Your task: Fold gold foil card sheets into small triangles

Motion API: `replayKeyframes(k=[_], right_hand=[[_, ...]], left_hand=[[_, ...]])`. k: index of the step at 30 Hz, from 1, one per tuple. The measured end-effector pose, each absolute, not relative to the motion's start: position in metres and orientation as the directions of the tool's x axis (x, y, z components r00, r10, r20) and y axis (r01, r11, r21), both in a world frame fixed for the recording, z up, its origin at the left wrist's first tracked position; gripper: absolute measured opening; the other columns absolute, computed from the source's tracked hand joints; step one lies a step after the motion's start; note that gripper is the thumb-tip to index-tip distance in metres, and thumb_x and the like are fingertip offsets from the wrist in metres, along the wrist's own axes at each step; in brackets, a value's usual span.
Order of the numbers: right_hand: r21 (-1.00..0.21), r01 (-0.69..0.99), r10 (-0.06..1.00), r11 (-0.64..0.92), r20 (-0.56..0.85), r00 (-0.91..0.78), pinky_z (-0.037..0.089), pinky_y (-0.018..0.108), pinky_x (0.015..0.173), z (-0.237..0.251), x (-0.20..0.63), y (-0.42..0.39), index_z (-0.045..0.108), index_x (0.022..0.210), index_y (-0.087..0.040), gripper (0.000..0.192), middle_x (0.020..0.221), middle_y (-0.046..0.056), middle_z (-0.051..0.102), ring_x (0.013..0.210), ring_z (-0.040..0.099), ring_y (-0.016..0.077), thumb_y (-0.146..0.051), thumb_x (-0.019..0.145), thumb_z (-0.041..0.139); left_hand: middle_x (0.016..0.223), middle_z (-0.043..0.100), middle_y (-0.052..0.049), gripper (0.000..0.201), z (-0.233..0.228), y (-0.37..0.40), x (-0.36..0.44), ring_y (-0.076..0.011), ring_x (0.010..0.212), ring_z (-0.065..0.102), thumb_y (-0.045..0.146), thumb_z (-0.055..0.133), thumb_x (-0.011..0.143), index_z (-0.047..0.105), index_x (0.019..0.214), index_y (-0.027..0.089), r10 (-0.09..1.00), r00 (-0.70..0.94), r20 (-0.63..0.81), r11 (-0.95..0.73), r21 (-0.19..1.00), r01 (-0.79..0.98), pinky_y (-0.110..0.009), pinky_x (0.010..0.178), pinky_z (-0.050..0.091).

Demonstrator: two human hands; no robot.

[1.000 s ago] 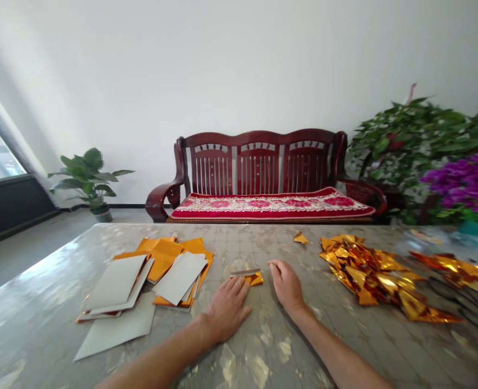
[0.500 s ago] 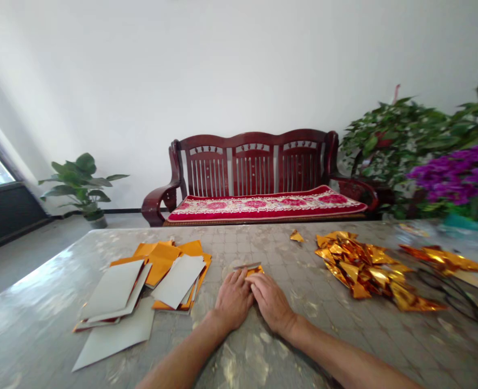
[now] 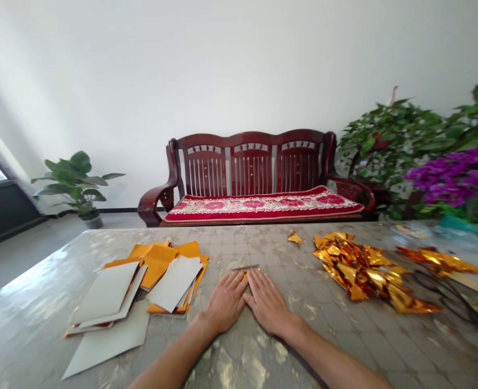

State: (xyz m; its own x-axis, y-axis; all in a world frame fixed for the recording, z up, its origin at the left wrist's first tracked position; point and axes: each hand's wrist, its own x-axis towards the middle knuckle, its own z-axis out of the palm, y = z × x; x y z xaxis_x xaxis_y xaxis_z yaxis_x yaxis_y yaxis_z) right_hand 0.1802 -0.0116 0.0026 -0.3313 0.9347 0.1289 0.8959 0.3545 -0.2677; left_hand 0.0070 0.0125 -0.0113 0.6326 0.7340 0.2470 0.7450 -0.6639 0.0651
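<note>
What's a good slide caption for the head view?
Both hands, left and right, press flat on a folded gold sheet between loose sheets and a foil pile.

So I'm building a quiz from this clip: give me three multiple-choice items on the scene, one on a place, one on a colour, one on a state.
1. Where is the heap of crumpled gold foil?
A. right of the hands
B. left of the hands
C. on the bench

2. What colour is the bench cushion?
A. blue
B. red
C. green

3. How are the left hand and right hand?
A. raised
B. fists
C. flat, side by side on the folded gold piece

Answers: A, the heap lies on the table's right; B, red patterned cloth; C, both palms press down.
</note>
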Motion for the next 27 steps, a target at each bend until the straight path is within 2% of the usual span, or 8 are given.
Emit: replayKeyframes(k=[6, 13, 15, 17, 19, 21, 24, 27], right_hand=[[-0.214, 0.911, 0.935, 0.354, 0.045, -0.352, 0.018, 0.048, 0.12, 0.012, 0.192, -0.015, 0.031, 0.152, -0.009, 0.065, 0.159, 0.014, 0.023, 0.148, 0.02, 0.027, -0.044, 0.098, 0.037], [-0.158, 0.907, 0.921, 0.389, 0.054, -0.386, 0.018, 0.052, 0.118, 0.008, 0.216, 0.001, 0.033, 0.151, -0.015, 0.06, 0.159, 0.011, 0.025, 0.147, 0.023, 0.0264, -0.042, 0.098, 0.038], [-0.134, 0.914, 0.923, 0.382, 0.092, -0.372, 0.022, 0.053, 0.116, 0.008, 0.22, 0.006, 0.039, 0.148, -0.016, 0.057, 0.157, 0.013, 0.031, 0.145, 0.027, 0.0282, -0.041, 0.097, 0.043], [-0.104, 0.917, 0.909, 0.385, 0.212, -0.358, 0.026, 0.052, 0.114, 0.008, 0.222, 0.007, 0.048, 0.143, -0.018, 0.05, 0.153, 0.013, 0.039, 0.141, 0.034, 0.0288, -0.036, 0.095, 0.049], [-0.073, 0.893, 0.853, 0.444, 0.341, -0.396, 0.033, 0.047, 0.11, 0.01, 0.221, 0.006, 0.057, 0.133, -0.021, 0.039, 0.144, 0.011, 0.051, 0.134, 0.043, 0.0264, -0.029, 0.094, 0.054], [-0.026, 0.836, 0.769, 0.548, 0.408, -0.491, 0.039, 0.04, 0.102, 0.012, 0.218, 0.003, 0.064, 0.119, -0.023, 0.027, 0.129, 0.008, 0.063, 0.122, 0.052, 0.0232, -0.024, 0.094, 0.056], [0.095, 0.74, 0.655, 0.666, 0.402, -0.64, 0.044, 0.035, 0.087, 0.015, 0.21, 0.005, 0.067, 0.101, -0.021, 0.013, 0.103, 0.006, 0.07, 0.102, 0.059, 0.0211, -0.021, 0.095, 0.056], [0.237, 0.661, 0.58, 0.712, 0.331, -0.744, 0.043, 0.034, 0.076, 0.018, 0.202, 0.015, 0.066, 0.087, -0.018, 0.014, 0.085, 0.005, 0.069, 0.085, 0.059, 0.0201, -0.017, 0.095, 0.054]], left_hand=[[0.155, 0.038, -0.007, 0.051, -0.003, 0.01, -0.007, -0.0231, 0.144, 0.032, 0.038, 0.037, 0.1, 0.04, 0.146, 0.018, 0.782, 0.596, 0.184, -0.617, 0.084, 0.783, -0.042, 0.118, 0.028], [0.151, 0.044, -0.006, 0.05, -0.004, -0.004, 0.0, -0.0262, 0.141, 0.034, 0.038, 0.043, 0.097, 0.043, 0.144, 0.02, 0.811, 0.542, 0.22, -0.57, 0.086, 0.817, -0.044, 0.116, 0.032], [0.149, 0.046, -0.007, 0.049, -0.003, -0.012, 0.007, -0.0288, 0.136, 0.039, 0.037, 0.045, 0.096, 0.046, 0.142, 0.02, 0.843, 0.491, 0.222, -0.519, 0.089, 0.85, -0.046, 0.112, 0.035], [0.146, 0.049, -0.007, 0.046, 0.0, -0.019, 0.014, -0.0287, 0.132, 0.042, 0.034, 0.045, 0.095, 0.048, 0.139, 0.02, 0.854, 0.459, 0.243, -0.492, 0.094, 0.865, -0.046, 0.11, 0.037], [0.143, 0.051, -0.007, 0.042, 0.004, -0.024, 0.018, -0.0272, 0.126, 0.046, 0.03, 0.044, 0.095, 0.05, 0.136, 0.021, 0.853, 0.455, 0.255, -0.492, 0.099, 0.865, -0.044, 0.107, 0.039], [0.139, 0.054, -0.006, 0.039, 0.009, -0.026, 0.019, -0.0259, 0.119, 0.05, 0.024, 0.042, 0.095, 0.053, 0.132, 0.022, 0.855, 0.452, 0.252, -0.489, 0.106, 0.866, -0.043, 0.103, 0.041], [0.13, 0.059, -0.006, 0.035, 0.015, -0.021, 0.017, -0.0243, 0.107, 0.054, 0.017, 0.039, 0.094, 0.058, 0.123, 0.022, 0.867, 0.439, 0.234, -0.476, 0.133, 0.869, -0.04, 0.097, 0.043], [0.118, 0.065, -0.005, 0.035, 0.019, -0.011, 0.012, -0.0215, 0.1, 0.058, 0.013, 0.036, 0.094, 0.064, 0.112, 0.023, 0.866, 0.465, 0.181, -0.495, 0.19, 0.848, -0.035, 0.092, 0.045]])
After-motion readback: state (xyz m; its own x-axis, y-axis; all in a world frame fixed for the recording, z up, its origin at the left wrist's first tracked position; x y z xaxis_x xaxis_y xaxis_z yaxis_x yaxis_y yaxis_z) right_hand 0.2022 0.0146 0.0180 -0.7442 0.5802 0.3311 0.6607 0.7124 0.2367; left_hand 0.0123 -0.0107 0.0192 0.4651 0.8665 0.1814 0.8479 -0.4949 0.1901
